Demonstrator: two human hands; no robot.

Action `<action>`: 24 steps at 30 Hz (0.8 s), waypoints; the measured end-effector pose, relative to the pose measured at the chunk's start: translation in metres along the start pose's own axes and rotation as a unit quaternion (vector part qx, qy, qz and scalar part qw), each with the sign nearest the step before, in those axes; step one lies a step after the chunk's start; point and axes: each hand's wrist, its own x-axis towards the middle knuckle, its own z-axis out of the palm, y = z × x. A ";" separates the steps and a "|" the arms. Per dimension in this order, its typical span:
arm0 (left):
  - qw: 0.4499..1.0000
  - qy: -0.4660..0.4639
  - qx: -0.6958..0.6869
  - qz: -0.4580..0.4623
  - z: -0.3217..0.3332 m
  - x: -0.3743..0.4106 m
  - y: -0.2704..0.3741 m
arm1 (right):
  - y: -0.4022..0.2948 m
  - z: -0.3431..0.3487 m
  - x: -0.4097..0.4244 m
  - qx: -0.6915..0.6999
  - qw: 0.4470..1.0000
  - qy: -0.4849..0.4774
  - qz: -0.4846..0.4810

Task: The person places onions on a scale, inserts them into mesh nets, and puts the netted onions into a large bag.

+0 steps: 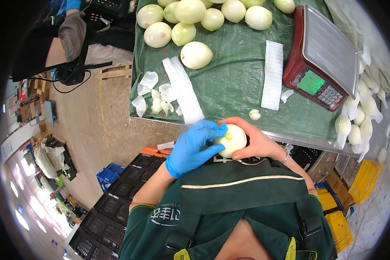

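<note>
A peeled white onion (235,143) is held against the front of my apron, just off the table edge. My bare right hand (255,139) wraps its far and right sides. My left hand (198,143), in a blue glove, touches the onion's left side with bent fingertips. Beyond lie a white foam mesh sleeve (185,92), onion peelings (149,79) and a single onion (196,55). More peeled onions (190,11) are grouped at the far side of the table. A second foam sleeve (272,76) lies left of the red digital scale (318,81), near a small onion scrap (254,114).
The table carries a green tarpaulin (230,87) with creases. Onions in foam nets (354,120) lie at its right corner. Black crates (117,201) stand at lower left, yellow crates (338,227) at lower right. Another person's gloved hand (73,5) shows at upper left.
</note>
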 end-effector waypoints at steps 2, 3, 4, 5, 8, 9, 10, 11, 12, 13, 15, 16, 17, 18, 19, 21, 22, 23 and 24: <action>0.999 -0.029 -0.027 -0.024 -0.006 0.006 -0.001 | -0.005 0.000 0.001 -0.018 1.000 -0.010 0.010; 0.998 -0.040 -0.037 -0.024 -0.007 0.008 -0.001 | -0.007 0.000 0.003 -0.025 0.999 -0.016 0.015; 0.997 -0.050 -0.047 -0.025 -0.008 0.011 -0.001 | -0.006 0.001 0.003 -0.053 0.998 -0.007 0.015; 0.996 -0.060 -0.057 -0.025 -0.007 0.011 -0.001 | -0.004 0.004 0.001 -0.081 0.997 0.001 0.015; 0.998 -0.059 -0.032 -0.003 0.004 -0.003 -0.009 | -0.002 0.007 -0.002 -0.145 0.989 0.012 -0.016; 0.998 -0.039 -0.043 -0.004 0.008 -0.008 -0.012 | -0.001 0.008 -0.003 -0.141 0.990 0.005 -0.011; 0.999 -0.029 -0.029 0.026 0.011 -0.011 -0.017 | -0.002 0.008 -0.003 -0.152 0.988 0.005 -0.016; 0.998 -0.019 -0.015 0.057 0.014 -0.014 -0.023 | -0.002 0.009 -0.003 -0.163 0.986 0.006 -0.020; 0.996 -0.006 0.003 0.088 0.015 -0.015 -0.028 | -0.004 0.008 -0.001 -0.177 0.984 0.003 -0.028; 0.996 -0.008 -0.018 0.085 0.018 -0.021 -0.032 | 0.000 0.004 0.000 -0.096 0.994 0.034 -0.024; 0.995 -0.015 -0.062 0.077 0.026 -0.032 -0.031 | 0.020 -0.006 -0.001 0.068 0.993 0.096 -0.011; 0.996 -0.039 -0.071 0.030 0.017 -0.033 -0.031 | 0.026 -0.010 -0.001 0.142 0.985 0.089 -0.030; 0.999 0.034 -0.029 0.024 0.008 -0.033 -0.031 | 0.031 -0.013 -0.002 0.208 0.974 0.086 -0.027; 0.994 0.082 0.002 -0.070 -0.008 -0.035 -0.035 | 0.028 -0.011 -0.004 0.265 0.961 0.073 -0.042; 0.977 0.137 0.033 -0.160 -0.022 -0.035 -0.039 | 0.023 -0.011 -0.003 0.315 0.946 0.054 -0.059; 0.953 0.183 0.230 -0.070 -0.035 -0.013 -0.048 | 0.019 -0.014 0.002 0.322 0.944 -0.010 -0.074; 0.923 0.200 0.327 -0.029 -0.039 -0.006 -0.044 | 0.020 -0.013 0.003 0.333 0.939 -0.043 -0.081; 0.973 0.118 0.197 -0.026 -0.033 -0.001 -0.033 | 0.019 -0.012 0.001 0.328 0.941 -0.043 -0.071; 0.997 0.036 0.063 -0.027 -0.020 0.009 -0.011 | 0.020 -0.009 0.000 0.326 0.942 -0.045 -0.058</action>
